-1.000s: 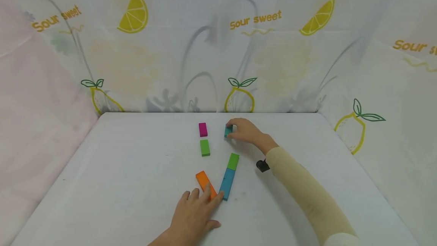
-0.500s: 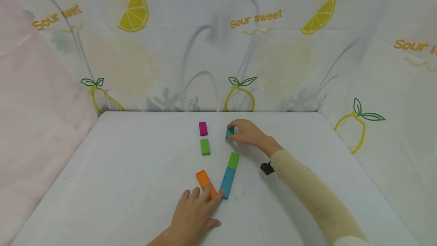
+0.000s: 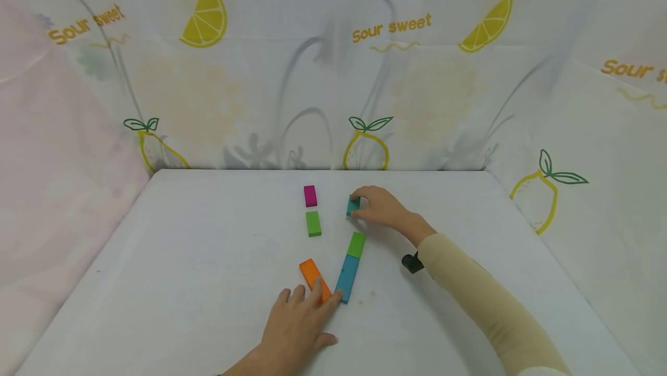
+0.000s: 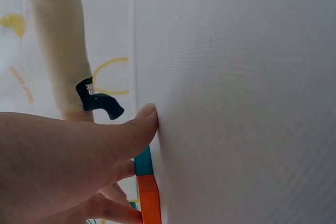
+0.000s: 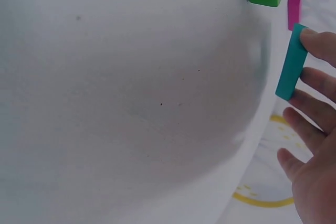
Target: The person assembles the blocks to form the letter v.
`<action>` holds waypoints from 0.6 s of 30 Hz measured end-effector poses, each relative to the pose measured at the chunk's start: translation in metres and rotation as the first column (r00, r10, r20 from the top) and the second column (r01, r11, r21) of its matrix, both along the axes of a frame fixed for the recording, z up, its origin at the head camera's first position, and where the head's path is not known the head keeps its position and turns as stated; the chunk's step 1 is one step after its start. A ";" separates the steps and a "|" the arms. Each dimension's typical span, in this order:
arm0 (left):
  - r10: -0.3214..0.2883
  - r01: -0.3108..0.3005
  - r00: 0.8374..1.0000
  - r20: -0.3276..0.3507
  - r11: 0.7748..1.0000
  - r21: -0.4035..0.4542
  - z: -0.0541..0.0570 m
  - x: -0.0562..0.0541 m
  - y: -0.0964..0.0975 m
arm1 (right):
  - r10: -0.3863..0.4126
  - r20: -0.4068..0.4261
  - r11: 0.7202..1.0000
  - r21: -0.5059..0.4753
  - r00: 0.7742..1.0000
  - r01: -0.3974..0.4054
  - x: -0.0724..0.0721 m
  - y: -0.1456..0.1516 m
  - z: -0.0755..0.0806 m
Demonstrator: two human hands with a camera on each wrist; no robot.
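Note:
My right hand [image 3: 383, 208] pinches a teal block [image 3: 352, 205] between thumb and fingers at the back of the table. In the right wrist view the same teal block [image 5: 292, 62] tilts above the white surface. Near the front, my left hand [image 3: 293, 329] lies with fingers extended. Its fingertips touch an orange block [image 3: 311, 274] and the near end of a blue block [image 3: 348, 274]. A short green block [image 3: 356, 244] stands end to end with the blue one. The blue and orange blocks converge at their near ends, partly covered by my fingers.
Left of the teal block, a magenta block [image 3: 310, 196] and another green block [image 3: 313, 223] lie in a short line with a small gap. A white table [image 3: 177, 272] bears everything. Lemon-print cloth [image 3: 292, 75] hangs behind it. A black strap-like piece [image 3: 413, 263] sits at my right wrist.
My right hand has drawn the teal block slightly to the right and nearer to me. My left hand and the blocks on the table have stayed put.

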State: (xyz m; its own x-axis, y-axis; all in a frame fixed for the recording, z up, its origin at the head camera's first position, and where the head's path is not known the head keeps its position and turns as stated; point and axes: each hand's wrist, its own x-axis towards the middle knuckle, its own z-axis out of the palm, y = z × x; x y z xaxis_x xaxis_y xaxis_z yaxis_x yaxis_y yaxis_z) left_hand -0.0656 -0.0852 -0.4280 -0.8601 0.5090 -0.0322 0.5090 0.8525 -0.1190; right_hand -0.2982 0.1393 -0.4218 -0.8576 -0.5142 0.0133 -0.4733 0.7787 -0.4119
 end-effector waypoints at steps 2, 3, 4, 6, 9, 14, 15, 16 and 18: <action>-0.001 0.001 1.000 0.001 1.000 -0.003 0.000 0.000 0.000 | -0.005 0.002 1.000 0.001 1.000 0.005 0.002 0.001 -0.001; -0.002 0.002 1.000 0.001 1.000 -0.005 0.000 0.000 0.000 | -0.006 0.003 1.000 0.001 1.000 0.006 0.002 0.001 -0.001; -0.002 0.002 1.000 -0.001 1.000 -0.006 -0.001 0.000 0.000 | -0.007 0.003 1.000 0.005 1.000 0.007 0.003 0.001 -0.001; -0.001 0.001 1.000 0.002 1.000 -0.006 -0.001 -0.001 0.000 | -0.010 -0.001 1.000 0.010 1.000 0.010 0.005 0.003 -0.001; 0.000 0.000 1.000 0.001 1.000 -0.003 -0.001 -0.001 0.001 | -0.007 -0.012 1.000 0.014 1.000 0.008 0.008 0.005 0.000; 0.000 0.000 1.000 -0.013 1.000 -0.012 -0.001 -0.001 0.000 | -0.004 -0.019 1.000 0.015 1.000 0.004 0.012 0.008 -0.001; 0.000 -0.001 1.000 -0.017 1.000 -0.012 -0.001 0.000 0.000 | -0.002 -0.020 1.000 0.018 1.000 0.002 0.012 0.009 -0.002; -0.001 0.000 1.000 -0.021 1.000 -0.012 -0.001 0.000 0.000 | -0.002 -0.019 1.000 0.018 1.000 0.002 0.013 0.009 -0.002; 0.000 0.000 1.000 -0.024 1.000 -0.010 -0.001 0.000 0.000 | 0.002 -0.022 1.000 0.019 1.000 -0.002 0.014 0.010 -0.003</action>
